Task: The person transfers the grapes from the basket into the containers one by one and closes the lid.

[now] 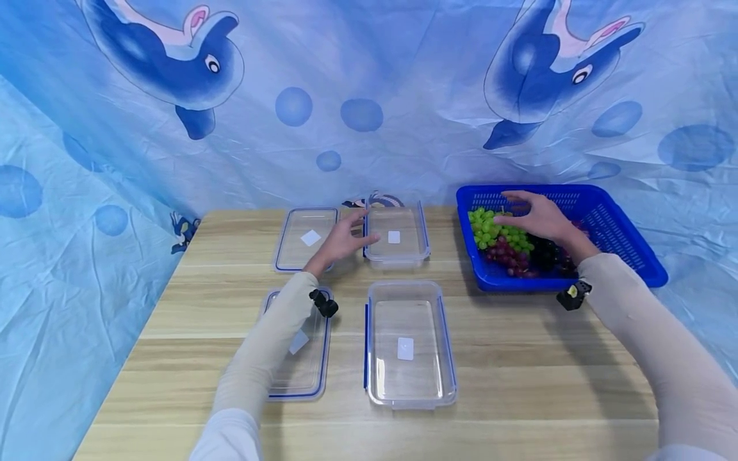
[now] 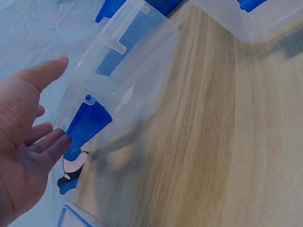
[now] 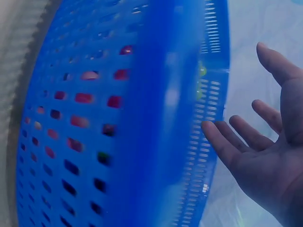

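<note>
While green grapes (image 1: 481, 232) lie toward nine o'clock inside the blue basket (image 1: 516, 283), red grapes (image 1: 508, 259) sit toward eight, with dark grapes (image 1: 544, 255) just beside them. Above the bunches I hold my right hand (image 1: 541, 218), its thumb and fingers spread apart and gripping nothing. With the near clear container (image 1: 409, 384) as the middle of my clock, that basket stands at two o'clock. At twelve is the far clear container (image 1: 398, 259), its white label (image 1: 394, 237) showing. Near its nine o'clock wall is my left hand (image 1: 343, 242), thumb well away from the outstretched fingers, nothing held; I cannot tell whether a fingertip touches the blue clip (image 2: 89, 124). Between ten and eleven a blue-edged far lid (image 1: 296, 253) lies flat, and at nine the near lid (image 1: 305, 378) lies partly under the view of my left sleeve (image 1: 259, 349). Everything rests on the wood-grained table (image 1: 519, 384), and beyond it, at twelve, hangs a blue cloth (image 1: 415, 153) printed with dolphins.
</note>
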Tool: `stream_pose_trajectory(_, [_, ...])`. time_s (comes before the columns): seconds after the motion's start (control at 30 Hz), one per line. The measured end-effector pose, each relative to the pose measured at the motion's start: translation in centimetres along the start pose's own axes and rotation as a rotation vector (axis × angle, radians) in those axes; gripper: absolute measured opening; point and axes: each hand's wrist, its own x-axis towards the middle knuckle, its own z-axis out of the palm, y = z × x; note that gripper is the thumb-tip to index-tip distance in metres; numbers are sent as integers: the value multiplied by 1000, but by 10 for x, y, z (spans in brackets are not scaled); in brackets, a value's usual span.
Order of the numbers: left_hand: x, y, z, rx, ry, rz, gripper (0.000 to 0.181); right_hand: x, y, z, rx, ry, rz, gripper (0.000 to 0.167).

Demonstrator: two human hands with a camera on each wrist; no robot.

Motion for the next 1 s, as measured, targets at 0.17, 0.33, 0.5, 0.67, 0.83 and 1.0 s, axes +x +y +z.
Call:
stream_pose_trajectory(0.17, [1, -4, 2, -14, 3, -5, 76, 6, 3, 10, 21, -57, 25, 86])
stream_pose_trajectory(0.33, [0, -5, 2, -51, 2, -35, 76, 9, 5, 17, 59, -89, 36, 86])
stream_pose_trajectory(0.5, [-1, -7, 1, -82, -2, -43, 75, 16, 10, 23, 54, -101, 50, 86])
stream_pose_trajectory(0.67, [-2, -6, 1, -94, -5, -43, 76, 20, 14, 29, 42, -110, 47, 85])
stream_pose_trajectory(0.83, [-1, -8, 1, -115, -13, -46, 77, 22, 12, 34, 32, -103, 33, 81])
stream_pose_trajectory(1.0, [-1, -8, 1, -108, -8, -54, 77, 25, 10, 39, -35, -96, 17, 79])
